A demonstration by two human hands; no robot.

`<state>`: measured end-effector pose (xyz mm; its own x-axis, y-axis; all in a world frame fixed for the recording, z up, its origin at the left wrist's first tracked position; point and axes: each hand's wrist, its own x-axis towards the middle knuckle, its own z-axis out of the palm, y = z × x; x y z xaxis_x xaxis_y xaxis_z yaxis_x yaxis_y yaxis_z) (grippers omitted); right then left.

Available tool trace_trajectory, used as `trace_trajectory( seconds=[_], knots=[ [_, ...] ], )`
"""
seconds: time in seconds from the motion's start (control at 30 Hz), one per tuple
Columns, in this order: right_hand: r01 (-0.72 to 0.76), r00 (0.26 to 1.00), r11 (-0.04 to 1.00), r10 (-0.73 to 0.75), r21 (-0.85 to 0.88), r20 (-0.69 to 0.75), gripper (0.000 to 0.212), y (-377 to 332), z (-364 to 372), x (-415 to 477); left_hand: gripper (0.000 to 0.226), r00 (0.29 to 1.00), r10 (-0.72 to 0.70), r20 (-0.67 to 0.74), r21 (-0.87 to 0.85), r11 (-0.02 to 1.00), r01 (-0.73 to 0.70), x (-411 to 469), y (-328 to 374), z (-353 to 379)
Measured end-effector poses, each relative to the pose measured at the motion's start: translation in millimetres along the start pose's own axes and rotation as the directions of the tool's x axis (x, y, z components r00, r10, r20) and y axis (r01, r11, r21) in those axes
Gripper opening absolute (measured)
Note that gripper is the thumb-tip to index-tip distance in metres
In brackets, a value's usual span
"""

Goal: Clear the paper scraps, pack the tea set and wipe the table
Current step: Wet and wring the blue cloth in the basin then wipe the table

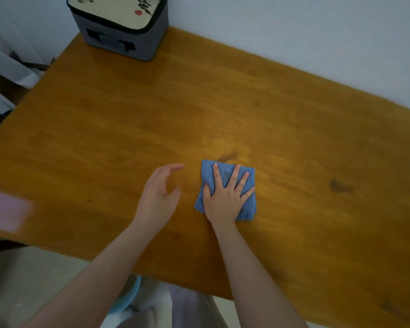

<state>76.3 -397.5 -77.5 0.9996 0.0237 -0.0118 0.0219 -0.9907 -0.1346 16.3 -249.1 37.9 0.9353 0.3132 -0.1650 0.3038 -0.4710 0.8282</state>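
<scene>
Blue waffle-weave cloth [208, 171], folded square, lies flat on the orange-brown wooden table [128, 114] near the front edge. The right hand [225, 197] presses it down with fingers [234, 175] straight and spread. The left hand [159, 197] is just beside it, relaxed, holding nothing.

Key bit imo: a dark smear [227, 156] lies just past the cloth's far edge, dead ahead of the right hand, which is the nearer one. A second dark mark [340, 185] is well off right.

Count: one cloth, one closed grey fabric case [121, 27] at the far corner, zero paper scraps showing.

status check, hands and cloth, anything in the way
Right hand flat, pressing blue cloth on table. Left hand open beside it, holding nothing. Grey case closed at far corner, clear of the cloth.
</scene>
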Motion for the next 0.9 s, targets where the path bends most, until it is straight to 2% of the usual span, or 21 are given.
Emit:
trace_trajectory(
  seconds=[0.13, 0.3, 0.47, 0.57, 0.73, 0.9],
  knots=[
    [0.009, 0.999, 1.000, -0.009, -0.010, 0.032, 0.061, -2, -3, 47, 0.047, 1.000, -0.018, -0.011, -0.001, 1.000, 0.018, 18, 10, 14],
    [0.033, 0.989, 0.999, -0.030, -0.018, 0.147, 0.060, -2, -12, 124, 0.046, 0.998, -0.058, -0.026, -0.018, 0.998, 0.057, 37, 15, 22],
    [0.117, 0.982, 0.993, -0.116, 0.007, 0.147, 0.059, -16, -15, 171, 0.045, 0.996, -0.079, -0.045, -0.062, 0.995, 0.076, 51, 14, 26],
    [0.208, 0.970, 0.977, -0.212, 0.043, 0.120, 0.058, -23, -13, 161, 0.045, 0.994, -0.078, -0.079, -0.067, 0.995, 0.073, 54, 15, 28],
    [0.455, 0.878, 0.879, -0.469, 0.142, 0.092, 0.060, -41, -4, 103, 0.042, 0.992, -0.052, -0.114, -0.097, 0.994, 0.041, 49, 11, 27],
    [0.560, 0.801, 0.804, -0.587, 0.198, 0.120, 0.053, -53, 3, 36, 0.041, 0.995, -0.043, -0.095, -0.093, 0.995, 0.034, 36, 14, 20]
  ],
)
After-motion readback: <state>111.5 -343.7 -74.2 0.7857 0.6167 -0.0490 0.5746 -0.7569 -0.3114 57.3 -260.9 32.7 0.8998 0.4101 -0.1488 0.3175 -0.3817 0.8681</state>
